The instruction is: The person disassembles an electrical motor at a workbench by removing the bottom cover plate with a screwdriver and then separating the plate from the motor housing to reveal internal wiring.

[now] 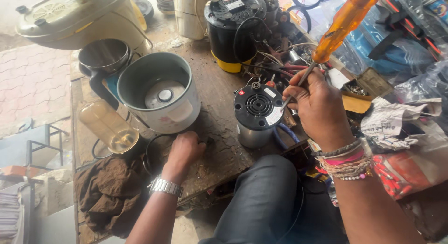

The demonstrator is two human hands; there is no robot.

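I see my right hand [317, 106] clamped around the metal shaft of a screwdriver [343, 24] with an orange see-through handle that sticks up and away toward the top right. Its tip reaches down to the black vented underside of a small motor unit [258, 114], which stands on the bench [219, 85] just left of that hand, touching the tool's point as far as I can tell. My left hand [185, 149] is curled into a loose fist, knuckles resting on the bench nearer to me, holding nothing that I can make out. Just beyond it sits a grey cooker pot [161, 92]; a brown rag [109, 192] lies to its left.
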